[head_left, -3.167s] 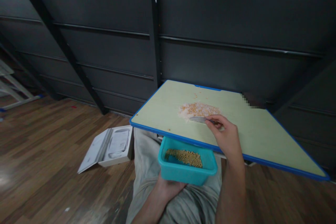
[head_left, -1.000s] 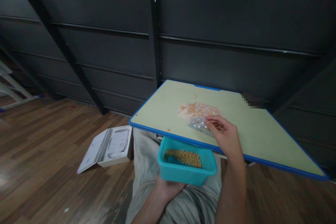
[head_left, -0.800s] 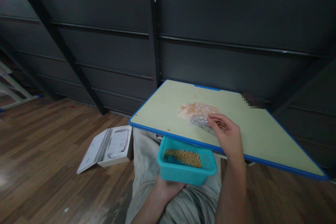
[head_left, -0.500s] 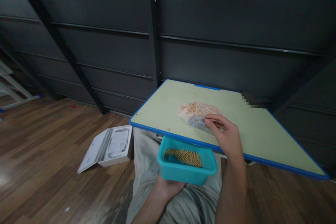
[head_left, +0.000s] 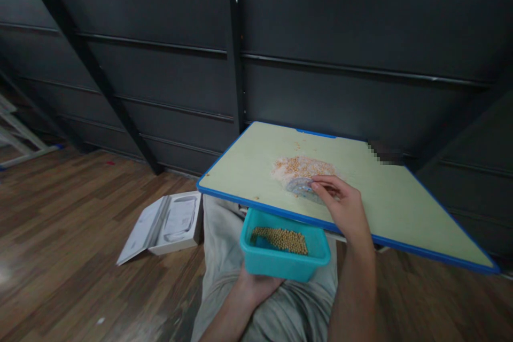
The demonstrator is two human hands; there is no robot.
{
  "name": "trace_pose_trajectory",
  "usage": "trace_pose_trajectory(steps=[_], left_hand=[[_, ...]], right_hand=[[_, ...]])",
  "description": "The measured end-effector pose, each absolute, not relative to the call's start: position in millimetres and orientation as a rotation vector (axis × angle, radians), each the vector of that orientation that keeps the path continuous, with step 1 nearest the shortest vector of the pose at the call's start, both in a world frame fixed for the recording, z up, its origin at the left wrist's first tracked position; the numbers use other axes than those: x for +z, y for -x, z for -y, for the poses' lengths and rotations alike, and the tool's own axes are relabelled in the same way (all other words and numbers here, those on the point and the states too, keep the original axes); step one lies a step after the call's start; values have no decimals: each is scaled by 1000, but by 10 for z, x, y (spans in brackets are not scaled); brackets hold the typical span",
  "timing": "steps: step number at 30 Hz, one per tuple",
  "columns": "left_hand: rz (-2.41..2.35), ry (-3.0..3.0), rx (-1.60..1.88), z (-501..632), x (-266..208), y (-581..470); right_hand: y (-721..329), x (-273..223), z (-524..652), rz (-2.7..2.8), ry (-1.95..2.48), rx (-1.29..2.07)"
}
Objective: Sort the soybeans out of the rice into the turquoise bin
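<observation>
My left hand [head_left: 254, 287] supports a turquoise plastic tub [head_left: 276, 267] from below, its fingers mostly hidden under the base. Round yellowish beans [head_left: 286, 239] cover part of the tub's floor. Over the table, my right hand [head_left: 340, 197] pinches the edge of a clear, round-edged plastic piece [head_left: 300, 186] between thumb and fingers. Whether it is a lid or a shallow dish I cannot tell. It rests at the near side of a heap of pale grains mixed with beans [head_left: 302, 164].
The pale yellow table [head_left: 240, 171] has a blue rim, and its near edge overhangs my lap. A few loose beans [head_left: 297, 145] lie beyond the heap. An open white box [head_left: 178, 224] sits on the wooden floor at left. A dark panelled wall [head_left: 180, 75] rises behind the table.
Almost nothing differs. My right hand and the clear plastic piece have shifted very slightly to the left; the tub stays in my left hand.
</observation>
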State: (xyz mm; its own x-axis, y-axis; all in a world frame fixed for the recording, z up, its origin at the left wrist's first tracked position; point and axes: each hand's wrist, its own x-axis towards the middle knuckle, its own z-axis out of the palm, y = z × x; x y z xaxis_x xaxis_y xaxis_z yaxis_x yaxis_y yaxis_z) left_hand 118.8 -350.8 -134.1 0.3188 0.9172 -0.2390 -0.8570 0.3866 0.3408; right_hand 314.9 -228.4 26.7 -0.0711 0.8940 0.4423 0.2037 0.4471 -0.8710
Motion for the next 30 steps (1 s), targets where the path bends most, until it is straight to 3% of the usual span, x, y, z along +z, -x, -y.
trace_pose_trajectory(steps=[18, 30], left_hand=[[-422, -154, 1180, 3464, -1066, -1265], [-419, -152, 1178, 3495, -1321, -1196]], right_hand=[[-3165, 327, 2366, 1663, 932, 864], [-3162, 255, 2299, 1542, 948, 806]])
